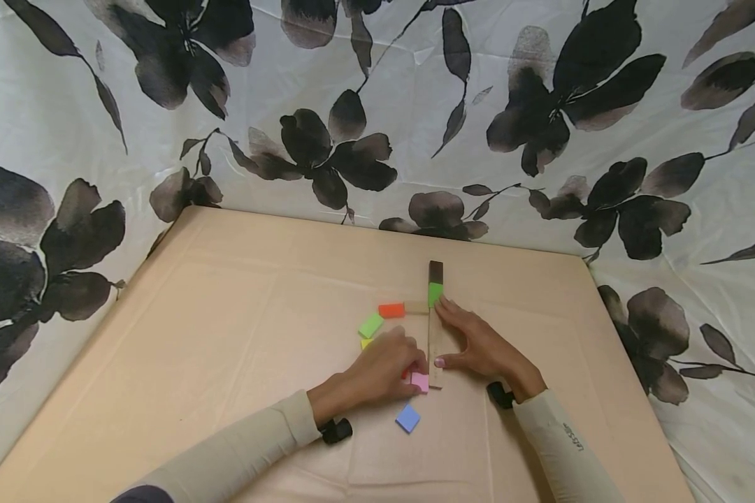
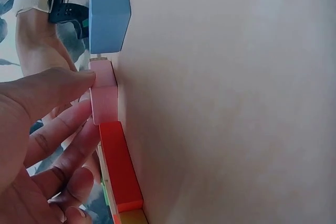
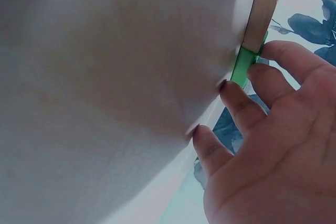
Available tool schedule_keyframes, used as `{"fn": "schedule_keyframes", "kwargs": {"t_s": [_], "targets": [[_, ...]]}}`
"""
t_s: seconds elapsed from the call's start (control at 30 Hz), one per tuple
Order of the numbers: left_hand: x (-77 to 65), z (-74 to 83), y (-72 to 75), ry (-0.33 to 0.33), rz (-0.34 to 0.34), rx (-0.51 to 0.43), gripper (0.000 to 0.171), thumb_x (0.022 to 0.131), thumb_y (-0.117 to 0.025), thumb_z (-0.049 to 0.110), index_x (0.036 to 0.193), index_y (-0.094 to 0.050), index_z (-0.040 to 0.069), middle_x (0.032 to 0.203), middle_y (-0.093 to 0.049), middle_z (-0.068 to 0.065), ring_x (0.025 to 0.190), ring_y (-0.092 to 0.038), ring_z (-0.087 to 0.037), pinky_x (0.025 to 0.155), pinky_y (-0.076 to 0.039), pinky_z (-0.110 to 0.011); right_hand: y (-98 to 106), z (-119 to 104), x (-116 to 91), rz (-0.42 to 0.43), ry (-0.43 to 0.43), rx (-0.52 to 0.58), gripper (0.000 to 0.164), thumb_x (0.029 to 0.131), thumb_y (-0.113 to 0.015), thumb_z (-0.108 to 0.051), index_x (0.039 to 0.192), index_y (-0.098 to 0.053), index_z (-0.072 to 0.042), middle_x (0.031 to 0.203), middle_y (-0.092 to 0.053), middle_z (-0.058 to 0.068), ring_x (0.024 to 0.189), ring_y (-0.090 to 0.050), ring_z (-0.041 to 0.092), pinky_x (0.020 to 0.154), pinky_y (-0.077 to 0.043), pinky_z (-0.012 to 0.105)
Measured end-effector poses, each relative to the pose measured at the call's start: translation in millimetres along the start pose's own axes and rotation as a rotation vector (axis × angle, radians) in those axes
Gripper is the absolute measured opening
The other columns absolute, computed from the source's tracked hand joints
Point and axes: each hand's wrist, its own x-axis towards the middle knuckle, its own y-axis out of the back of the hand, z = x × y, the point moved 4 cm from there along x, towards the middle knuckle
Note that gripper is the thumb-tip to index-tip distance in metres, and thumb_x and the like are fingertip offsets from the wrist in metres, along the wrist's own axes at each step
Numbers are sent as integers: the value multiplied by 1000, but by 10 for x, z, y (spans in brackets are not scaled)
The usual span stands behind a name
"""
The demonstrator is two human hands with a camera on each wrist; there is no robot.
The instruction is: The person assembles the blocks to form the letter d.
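My left hand [image 1: 384,363] pinches a pink block [image 1: 419,381] between thumb and forefinger, beside the lower end of a pale upright row of wood [image 1: 433,342]. In the left wrist view the thumb presses the block's end, and a red block [image 2: 123,169] lies right at its other end. My right hand [image 1: 481,346] rests along the other side of the row with fingers extended. Its fingertips touch a green block [image 1: 435,295], and its thumb lies near the row's lower part. A dark brown block [image 1: 436,271] tops the row.
Left of the row, a plain wooden block [image 1: 416,307], an orange-red block [image 1: 391,310], another green block [image 1: 370,325] and a yellow block [image 1: 366,343] form a curve. A blue block [image 1: 407,419] lies nearer me. The beige tabletop [image 1: 258,314] meets floral cloth [image 1: 415,140] behind.
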Motion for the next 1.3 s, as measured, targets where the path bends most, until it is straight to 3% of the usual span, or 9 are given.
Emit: {"fn": "schedule_keyframes", "kwargs": {"t_s": [0.37, 0.63, 1.03, 1.3], "targets": [[-26, 5, 56, -1, -11, -13, 28, 87, -89, 36, 110, -83, 22, 85, -68, 9, 86, -45, -9, 76, -36, -22, 5, 15, 16, -12, -8, 13, 109, 83, -91, -37, 169, -28, -13, 179, -16, 8, 165, -19, 38, 129, -23, 62], [-134, -173, 189, 28, 14, -14, 25, 85, -89, 28, 109, -82, 21, 92, -70, 5, 92, -47, -10, 75, -40, -24, 14, 17, 13, -11, -15, 5, 109, 83, -91, -39, 169, -28, -14, 179, -16, 7, 165, -19, 39, 129, -23, 63], [-84, -256, 153, -21, 25, -2, 17, 88, -87, 22, 104, -82, 22, 89, -68, 7, 90, -51, -11, 80, -43, -26, 2, 49, 34, -24, -29, 8, 110, 83, -91, -40, 169, -27, -15, 180, -14, 6, 165, -18, 38, 129, -23, 62], [-28, -223, 113, 0, -14, -7, 17, 89, -87, 26, 105, -82, 23, 87, -66, 10, 90, -49, -9, 83, -42, -25, 32, 33, 35, -20, -12, 6, 109, 84, -91, -37, 169, -28, -13, 180, -15, 7, 165, -18, 38, 129, -22, 62]]}}
